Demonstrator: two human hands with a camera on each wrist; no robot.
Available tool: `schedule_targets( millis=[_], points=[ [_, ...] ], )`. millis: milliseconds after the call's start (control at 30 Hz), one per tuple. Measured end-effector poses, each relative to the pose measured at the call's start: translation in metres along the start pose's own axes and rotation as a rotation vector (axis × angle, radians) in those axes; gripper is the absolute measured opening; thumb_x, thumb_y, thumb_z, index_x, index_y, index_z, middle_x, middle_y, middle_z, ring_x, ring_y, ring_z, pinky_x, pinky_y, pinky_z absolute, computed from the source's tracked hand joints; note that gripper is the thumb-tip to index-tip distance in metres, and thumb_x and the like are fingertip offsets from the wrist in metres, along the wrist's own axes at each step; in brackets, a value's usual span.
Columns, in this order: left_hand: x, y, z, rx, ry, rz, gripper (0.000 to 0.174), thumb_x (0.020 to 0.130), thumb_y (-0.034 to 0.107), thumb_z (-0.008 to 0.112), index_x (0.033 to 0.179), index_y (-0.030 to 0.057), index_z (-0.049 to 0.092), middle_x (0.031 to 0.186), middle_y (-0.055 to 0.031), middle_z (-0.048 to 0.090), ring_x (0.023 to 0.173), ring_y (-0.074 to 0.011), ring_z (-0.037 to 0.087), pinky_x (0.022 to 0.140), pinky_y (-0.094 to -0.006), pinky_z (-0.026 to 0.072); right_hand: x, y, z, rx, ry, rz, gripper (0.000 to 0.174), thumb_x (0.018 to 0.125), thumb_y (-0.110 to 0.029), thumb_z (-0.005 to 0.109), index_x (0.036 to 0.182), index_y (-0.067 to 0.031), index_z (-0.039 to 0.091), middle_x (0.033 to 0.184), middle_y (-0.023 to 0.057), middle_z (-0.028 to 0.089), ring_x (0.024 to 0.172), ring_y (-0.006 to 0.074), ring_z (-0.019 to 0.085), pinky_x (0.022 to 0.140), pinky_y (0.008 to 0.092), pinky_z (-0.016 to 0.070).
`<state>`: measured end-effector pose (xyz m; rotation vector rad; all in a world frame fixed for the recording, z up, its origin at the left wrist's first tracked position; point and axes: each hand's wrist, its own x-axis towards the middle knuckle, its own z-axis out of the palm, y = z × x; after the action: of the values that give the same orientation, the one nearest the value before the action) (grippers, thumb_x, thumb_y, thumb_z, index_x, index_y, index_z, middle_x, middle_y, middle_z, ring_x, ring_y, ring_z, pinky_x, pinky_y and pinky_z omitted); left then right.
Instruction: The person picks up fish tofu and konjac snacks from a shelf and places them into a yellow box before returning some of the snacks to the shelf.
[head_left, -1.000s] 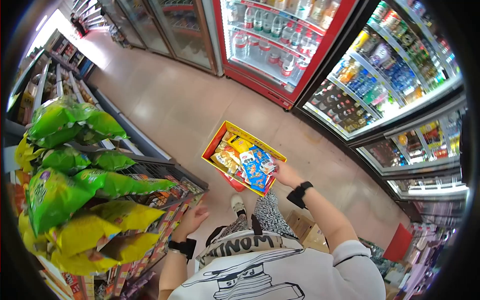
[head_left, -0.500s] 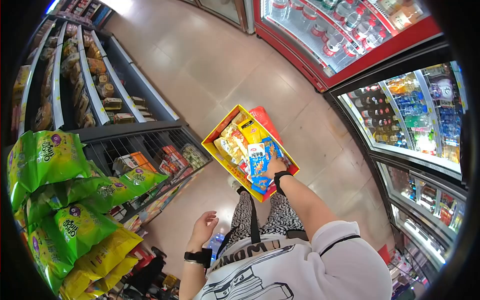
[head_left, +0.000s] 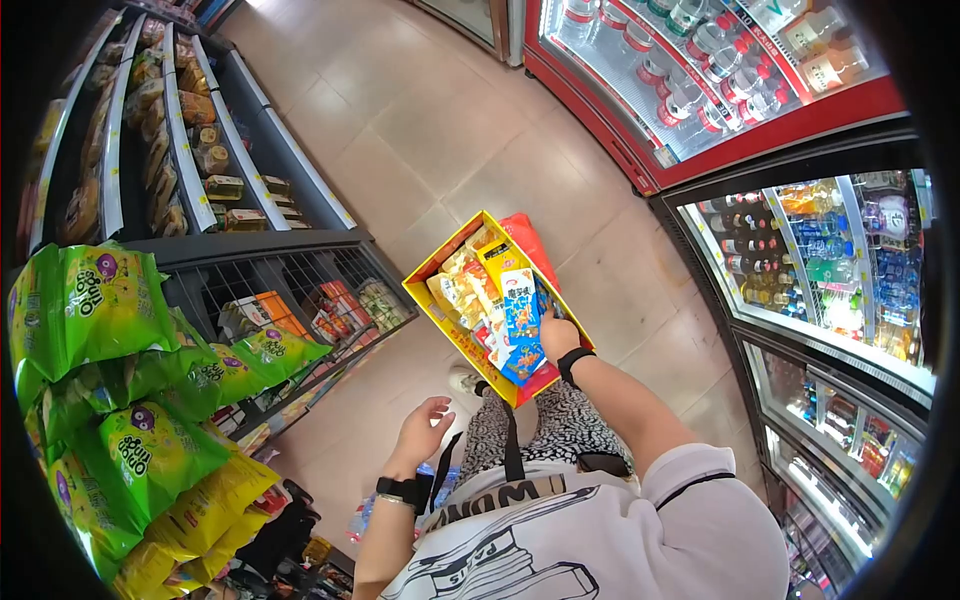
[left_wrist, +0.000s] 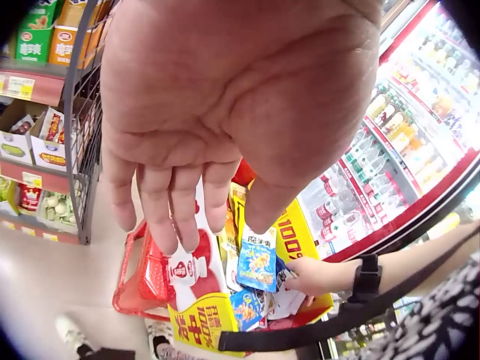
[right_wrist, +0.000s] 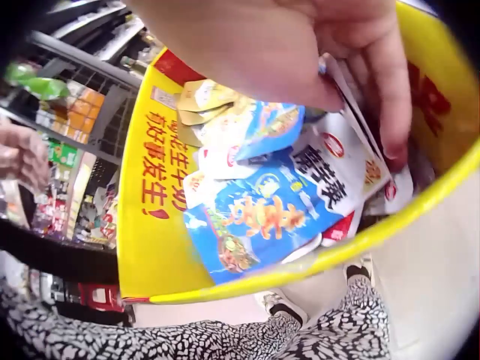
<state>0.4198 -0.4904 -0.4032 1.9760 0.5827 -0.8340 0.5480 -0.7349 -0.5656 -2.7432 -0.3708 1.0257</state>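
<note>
My right hand (head_left: 562, 340) reaches into a yellow cardboard box (head_left: 450, 340) full of snack packets. In the right wrist view, its thumb and fingers pinch the edge of a snack packet (right_wrist: 358, 112), most of which the hand hides. Beside it lie a blue-and-white packet (right_wrist: 247, 217) with a food picture and a second blue packet (right_wrist: 277, 127). Yellow packets (head_left: 505, 258) and pale ones (head_left: 462, 285) fill the other side of the box. My left hand (head_left: 425, 432), palm showing and fingers relaxed, holds nothing left of the box, near the shelf.
A red basket (left_wrist: 131, 277) sits beneath the box. On the left, green snack bags (head_left: 110, 300) and yellow bags (head_left: 200, 510) hang before a dark shelf rack (head_left: 250, 245). A red-framed drinks fridge (head_left: 620, 135) and a black-framed one (head_left: 720, 290) line the right.
The head view has swung, bringing the box nearer the shelf rack's end. My right hand has shifted slightly right within the box, and the blue packets lie differently. My left hand has risen slightly.
</note>
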Motion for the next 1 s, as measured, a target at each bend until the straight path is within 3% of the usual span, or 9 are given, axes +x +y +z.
schedule_targets(
  millis=[333,400,433,667,733,800,867,933,1000],
  points=[
    [0.027,0.027,0.004,0.015,-0.021,0.134,0.043,0.075,0.018,0.067,0.114,0.0067,0.052,0.104,-0.0130,0.060,0.096,-0.0257,0.057,0.083,-0.0332,0.0451,-0.058,0.002,-0.099,0.191,-0.105,-0.004,0.021,0.077,-0.007,0.049,0.093,0.0047,0.054,0.081,0.0253,0.061,0.075,0.0388,0.061,0.068,0.0465,0.0486],
    [0.027,0.043,0.003,0.009,-0.010,0.175,0.050,0.072,0.017,0.070,0.117,0.0080,0.051,0.110,-0.0136,0.057,0.102,-0.0271,0.055,0.086,-0.0327,0.0438,-0.063,0.005,-0.113,0.588,-0.156,-0.147,0.023,0.077,-0.010,0.053,0.096,0.0047,0.054,0.073,0.0157,0.062,0.060,0.0271,0.063,0.051,0.0366,0.0501],
    [0.026,0.052,0.003,0.019,0.051,0.289,0.056,0.070,0.018,0.071,0.121,0.0100,0.049,0.117,-0.0133,0.054,0.112,-0.0263,0.048,0.092,-0.0367,0.0384,-0.065,0.000,-0.123,0.881,-0.360,0.022,0.025,0.079,-0.013,0.055,0.099,0.0025,0.056,0.072,0.0092,0.061,0.056,0.0170,0.060,0.044,0.0282,0.0473],
    [0.015,0.090,0.005,0.459,0.046,0.470,0.062,0.069,0.010,0.069,0.126,0.0171,0.046,0.129,-0.0126,0.045,0.127,-0.0273,0.033,0.105,-0.0507,0.0196,-0.062,-0.032,-0.120,1.489,-1.165,-0.030,0.019,0.081,-0.014,0.056,0.097,-0.0040,0.058,0.079,0.0042,0.063,0.063,0.0107,0.061,0.046,0.0230,0.0468],
    [0.019,0.069,0.009,0.449,0.098,0.516,0.050,0.073,0.007,0.064,0.120,0.0146,0.052,0.117,-0.0132,0.055,0.116,-0.0278,0.046,0.099,-0.0455,0.0319,-0.062,-0.040,-0.119,1.447,-1.170,-0.007,0.020,0.085,-0.019,0.054,0.096,-0.0036,0.058,0.077,0.0054,0.062,0.063,0.0113,0.062,0.046,0.0211,0.0444],
    [0.020,0.048,0.009,0.123,0.033,0.309,0.034,0.078,0.008,0.060,0.112,0.0097,0.057,0.102,-0.0140,0.062,0.098,-0.0278,0.058,0.085,-0.0366,0.0437,-0.053,-0.043,-0.121,1.360,-1.217,-0.081,0.026,0.087,-0.025,0.053,0.098,-0.0020,0.056,0.074,0.0069,0.061,0.064,0.0138,0.062,0.048,0.0219,0.0452],
    [0.013,0.028,0.010,0.048,0.120,0.305,0.025,0.081,0.010,0.059,0.106,0.0062,0.060,0.092,-0.0131,0.064,0.082,-0.0238,0.062,0.072,-0.0300,0.0467,-0.040,-0.043,-0.116,1.329,-1.092,-0.055,0.031,0.088,-0.030,0.052,0.101,-0.0012,0.053,0.071,0.0090,0.059,0.062,0.0177,0.062,0.048,0.0238,0.0467],
    [0.005,0.012,0.006,0.023,0.229,0.128,0.025,0.081,0.015,0.059,0.105,0.0082,0.059,0.083,-0.0172,0.062,0.076,-0.0324,0.060,0.067,-0.0358,0.0466,-0.009,-0.035,-0.085,1.363,-0.617,0.118,0.032,0.086,-0.027,0.055,0.103,-0.0002,0.051,0.072,0.0114,0.060,0.060,0.0207,0.062,0.049,0.0275,0.0489],
    [-0.006,-0.001,0.003,-0.001,0.242,0.028,0.025,0.082,0.018,0.060,0.104,0.0059,0.060,0.080,-0.0164,0.063,0.073,-0.0274,0.061,0.066,-0.0327,0.0462,0.019,-0.025,-0.061,1.213,-0.346,0.255,0.028,0.082,-0.019,0.055,0.099,0.0028,0.052,0.081,0.0145,0.060,0.064,0.0204,0.061,0.049,0.0286,0.0498]
  ],
)
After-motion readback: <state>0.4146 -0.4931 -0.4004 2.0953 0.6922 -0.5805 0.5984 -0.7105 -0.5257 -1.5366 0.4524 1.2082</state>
